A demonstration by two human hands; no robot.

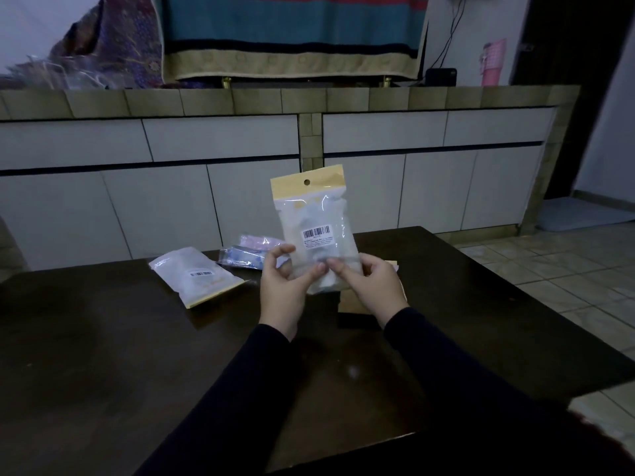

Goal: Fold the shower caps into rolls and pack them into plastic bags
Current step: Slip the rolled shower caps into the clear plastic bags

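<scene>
I hold a clear plastic bag [314,218] with a yellow header and a barcode label upright above the dark table [120,338]. A whitish rolled shower cap shows inside it. My left hand [282,285] pinches the bag's lower left edge. My right hand [367,286] pinches its lower right part. A second packed bag [196,274] with a barcode lies flat on the table to the left. Behind my left hand lie blue and pink shower caps [247,254] in clear wrapping.
A flat tan packet [354,302] lies on the table under my right hand, mostly hidden. A long low cabinet [223,166] with pale doors runs behind the table. Tiled floor [567,269] lies to the right.
</scene>
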